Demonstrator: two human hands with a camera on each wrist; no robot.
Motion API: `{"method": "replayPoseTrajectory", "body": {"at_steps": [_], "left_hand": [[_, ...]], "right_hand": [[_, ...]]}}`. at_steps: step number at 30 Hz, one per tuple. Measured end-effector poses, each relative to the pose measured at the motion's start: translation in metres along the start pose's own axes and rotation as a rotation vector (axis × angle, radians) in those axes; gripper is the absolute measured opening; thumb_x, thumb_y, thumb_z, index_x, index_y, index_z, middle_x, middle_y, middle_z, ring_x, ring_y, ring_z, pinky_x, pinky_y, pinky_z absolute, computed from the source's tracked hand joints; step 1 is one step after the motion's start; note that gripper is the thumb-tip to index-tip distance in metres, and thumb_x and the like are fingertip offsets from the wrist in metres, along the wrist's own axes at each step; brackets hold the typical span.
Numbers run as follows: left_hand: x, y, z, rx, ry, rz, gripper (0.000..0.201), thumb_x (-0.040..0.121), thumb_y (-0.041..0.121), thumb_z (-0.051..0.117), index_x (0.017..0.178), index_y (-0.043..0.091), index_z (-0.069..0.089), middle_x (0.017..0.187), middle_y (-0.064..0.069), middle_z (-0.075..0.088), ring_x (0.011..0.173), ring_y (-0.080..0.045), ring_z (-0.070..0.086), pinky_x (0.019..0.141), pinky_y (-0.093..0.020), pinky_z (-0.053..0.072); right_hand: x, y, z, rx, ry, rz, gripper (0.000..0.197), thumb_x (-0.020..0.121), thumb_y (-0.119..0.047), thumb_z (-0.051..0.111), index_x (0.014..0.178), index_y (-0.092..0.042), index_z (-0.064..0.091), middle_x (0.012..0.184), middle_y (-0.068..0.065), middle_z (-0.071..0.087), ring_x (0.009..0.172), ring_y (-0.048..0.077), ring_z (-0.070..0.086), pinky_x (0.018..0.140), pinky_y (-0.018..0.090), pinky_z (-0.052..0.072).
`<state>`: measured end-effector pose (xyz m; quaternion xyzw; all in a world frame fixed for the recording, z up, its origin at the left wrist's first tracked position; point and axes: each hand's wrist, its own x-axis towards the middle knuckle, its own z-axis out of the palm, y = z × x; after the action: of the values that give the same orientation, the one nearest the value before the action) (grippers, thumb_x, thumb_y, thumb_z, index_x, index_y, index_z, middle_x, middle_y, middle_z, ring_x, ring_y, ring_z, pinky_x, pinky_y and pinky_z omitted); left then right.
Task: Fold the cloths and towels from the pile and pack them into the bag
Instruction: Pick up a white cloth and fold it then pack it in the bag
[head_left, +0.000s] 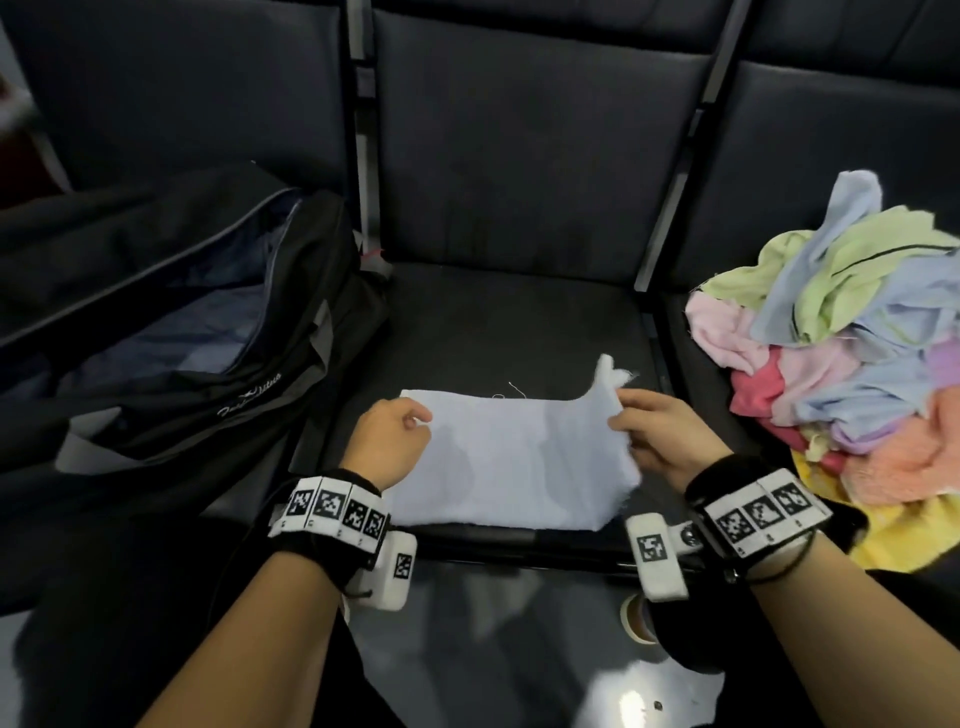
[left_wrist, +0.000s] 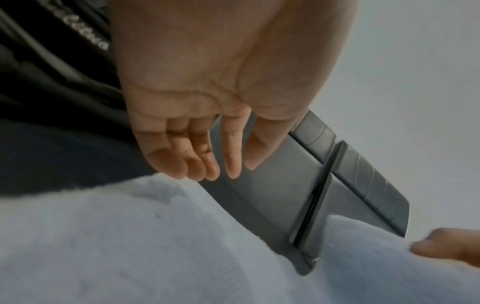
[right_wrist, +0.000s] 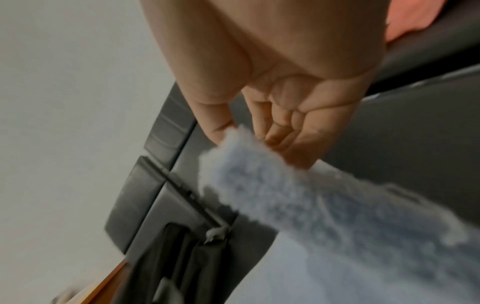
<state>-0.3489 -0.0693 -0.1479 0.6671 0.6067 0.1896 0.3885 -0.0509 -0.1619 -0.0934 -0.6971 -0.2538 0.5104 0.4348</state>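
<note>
Our R hand (head_left: 660, 431) pinches pale-blue cloth (head_left: 509, 462) corner, lifting to fold toward L hand (head_left: 392, 441), relaxed open, steadying opp. edge.

Each bare forearm wears a black wristband (head_left: 332, 525) ringed with white tags printed in black square codes. A white camera block (head_left: 655, 556) hangs under each wrist. Thin black cords loop there.

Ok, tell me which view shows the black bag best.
The head view: the black bag lies open on the seat left of the light blue cloth, its lining visible. The left wrist view catches only a dark strip with lettering; the right wrist view shows dark straps that may be it.
</note>
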Motion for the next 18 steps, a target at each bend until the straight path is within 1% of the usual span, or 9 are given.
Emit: {"method": "replayPoseTrajectory", "body": {"at_steps": [3,5,7,9,10,12,14,16,18], "left_hand": [[-0.002,0.007,0.002,-0.284,-0.069,-0.083,0.014,0.090,0.007,0.060,0.092,0.015,0.072,0.087,-0.001,0.065,0.081,-0.017,0.059,0.072,-0.028,0.048],[-0.004,0.009,0.003,-0.468,-0.103,-0.179,0.014,0.093,0.008,0.056,0.088,0.012,0.069,0.083,-0.003,0.064,0.071,-0.016,0.057,0.059,-0.028,0.047],[-0.006,0.012,0.002,-0.593,-0.144,-0.253,0.015,0.096,0.012,0.053,0.090,0.008,0.066,0.081,-0.007,0.064,0.065,-0.019,0.057,0.053,-0.026,0.046],[-0.004,0.010,0.003,-0.646,-0.168,-0.291,0.019,0.097,0.016,0.051,0.090,0.006,0.065,0.079,-0.011,0.063,0.067,-0.022,0.058,0.057,-0.031,0.047],[-0.003,0.007,0.003,-0.629,-0.163,-0.293,0.021,0.097,0.018,0.051,0.089,0.006,0.065,0.080,-0.011,0.062,0.072,-0.023,0.058,0.064,-0.035,0.046],[-0.004,0.002,0.005,-0.568,-0.163,-0.283,0.021,0.097,0.018,0.054,0.091,0.003,0.067,0.085,-0.013,0.064,0.082,-0.027,0.060,0.076,-0.040,0.047],[-0.005,-0.001,0.008,-0.520,-0.162,-0.251,0.009,0.091,0.007,0.060,0.092,0.005,0.069,0.091,-0.012,0.071,0.089,-0.029,0.067,0.080,-0.039,0.054],[-0.006,-0.002,0.011,-0.447,-0.144,-0.219,0.021,0.084,-0.003,0.065,0.091,0.016,0.065,0.092,-0.003,0.071,0.091,-0.024,0.068,0.080,-0.035,0.056],[-0.007,0.000,0.014,-0.386,-0.142,-0.193,0.035,0.079,-0.010,0.065,0.102,0.015,0.060,0.096,-0.002,0.066,0.096,-0.024,0.066,0.088,-0.038,0.055]], "right_hand": [[-0.005,-0.014,0.052,-0.049,-0.063,-0.041,0.034,0.083,0.006,0.057,0.107,-0.012,0.071,0.080,0.008,0.056,0.061,0.013,0.054,0.047,0.022,0.043],[-0.007,-0.017,0.086,-0.067,-0.131,-0.060,0.032,0.082,0.009,0.056,0.103,-0.009,0.071,0.072,0.007,0.051,0.054,0.011,0.051,0.044,0.021,0.041],[-0.008,-0.016,0.118,-0.066,-0.205,-0.068,0.031,0.084,0.011,0.054,0.108,-0.003,0.069,0.072,0.008,0.051,0.050,0.009,0.053,0.042,0.021,0.043],[-0.010,-0.011,0.142,-0.037,-0.271,-0.058,0.034,0.089,0.008,0.055,0.121,-0.002,0.060,0.080,0.012,0.054,0.060,0.013,0.059,0.050,0.029,0.055],[-0.010,-0.008,0.149,-0.023,-0.297,-0.049,0.036,0.092,0.005,0.056,0.127,-0.004,0.054,0.087,0.014,0.055,0.070,0.017,0.063,0.061,0.037,0.060],[-0.010,0.002,0.151,-0.055,-0.316,-0.043,0.039,0.095,-0.001,0.057,0.131,-0.011,0.049,0.098,0.014,0.057,0.086,0.022,0.064,0.079,0.048,0.060],[-0.009,0.012,0.140,-0.123,-0.301,-0.065,0.037,0.095,-0.005,0.058,0.130,-0.013,0.051,0.098,0.011,0.059,0.088,0.022,0.064,0.078,0.046,0.060],[-0.007,0.023,0.122,-0.167,-0.270,-0.094,0.037,0.092,-0.005,0.060,0.128,-0.014,0.055,0.093,0.006,0.060,0.083,0.020,0.064,0.071,0.038,0.060],[-0.006,0.033,0.105,-0.201,-0.247,-0.124,0.036,0.089,-0.003,0.061,0.124,-0.013,0.059,0.088,0.003,0.062,0.078,0.017,0.063,0.069,0.035,0.060]]}}
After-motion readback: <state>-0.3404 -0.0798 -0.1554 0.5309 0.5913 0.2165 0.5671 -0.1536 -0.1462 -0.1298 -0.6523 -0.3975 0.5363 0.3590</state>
